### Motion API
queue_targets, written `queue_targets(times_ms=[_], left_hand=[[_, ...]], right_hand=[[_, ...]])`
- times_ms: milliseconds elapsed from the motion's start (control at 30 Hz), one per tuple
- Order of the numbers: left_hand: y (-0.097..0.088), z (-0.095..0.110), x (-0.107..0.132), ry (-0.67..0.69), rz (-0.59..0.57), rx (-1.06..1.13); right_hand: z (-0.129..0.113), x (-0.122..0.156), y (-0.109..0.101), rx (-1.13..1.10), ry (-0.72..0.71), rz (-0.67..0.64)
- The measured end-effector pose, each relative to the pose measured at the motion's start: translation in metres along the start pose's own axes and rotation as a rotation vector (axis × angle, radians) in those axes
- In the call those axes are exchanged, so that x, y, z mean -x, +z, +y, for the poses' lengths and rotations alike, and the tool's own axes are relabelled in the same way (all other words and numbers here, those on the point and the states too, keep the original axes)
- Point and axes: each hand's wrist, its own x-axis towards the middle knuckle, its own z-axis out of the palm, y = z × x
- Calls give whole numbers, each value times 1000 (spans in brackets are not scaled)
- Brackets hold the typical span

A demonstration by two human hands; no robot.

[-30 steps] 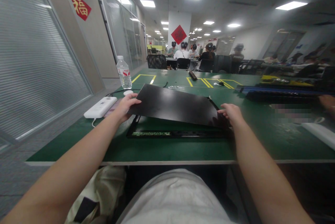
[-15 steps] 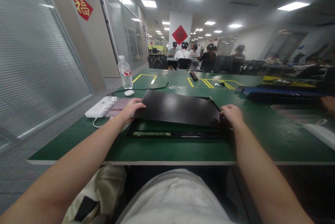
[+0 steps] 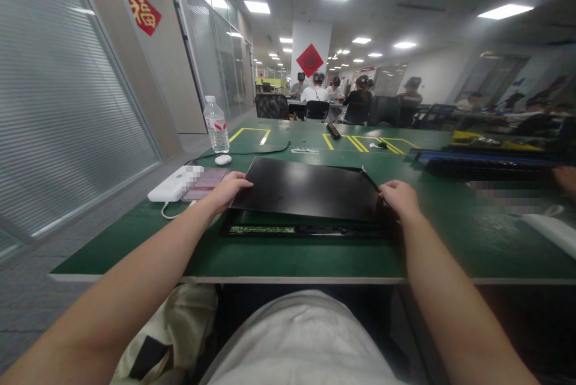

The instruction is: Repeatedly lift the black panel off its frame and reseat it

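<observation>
A glossy black display panel (image 3: pixel 306 187) lies tilted over a thin black frame (image 3: pixel 342 231), its left side raised. Along the frame's near edge runs a green circuit board strip (image 3: pixel 263 230). My left hand (image 3: pixel 228 190) is closed on the panel's left edge, thumb on top. My right hand (image 3: pixel 399 196) pinches at the panel's right edge, close against the frame's side; its fingertips are partly hidden. The panel covers most of the frame's inside.
On the green table (image 3: pixel 288 262), a white power bank (image 3: pixel 173 185), a phone (image 3: pixel 204 184), a white mouse-shaped item (image 3: pixel 222 159) and a water bottle (image 3: pixel 216 127) stand left. A dark strip (image 3: pixel 333 131) lies farther back. Another person's hand (image 3: pixel 566 181) is at right, by dark blue-black parts (image 3: pixel 481 163).
The panel's raised left side has come down slightly, along with my left hand. My right hand has stayed at the right edge.
</observation>
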Motion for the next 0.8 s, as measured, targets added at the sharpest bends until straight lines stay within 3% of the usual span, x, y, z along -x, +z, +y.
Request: queue_targets(times_ms=[200,533,800], left_hand=[[4,4,6,-77,-34,18],[3,2,3,-54,-12,-47],[5,5,7,-57,-4,-88]], right_hand=[[-3,4,-2,11,-20,-8],[-1,3,-1,89,-50,9],[1,0,-1,153,-45,-59]])
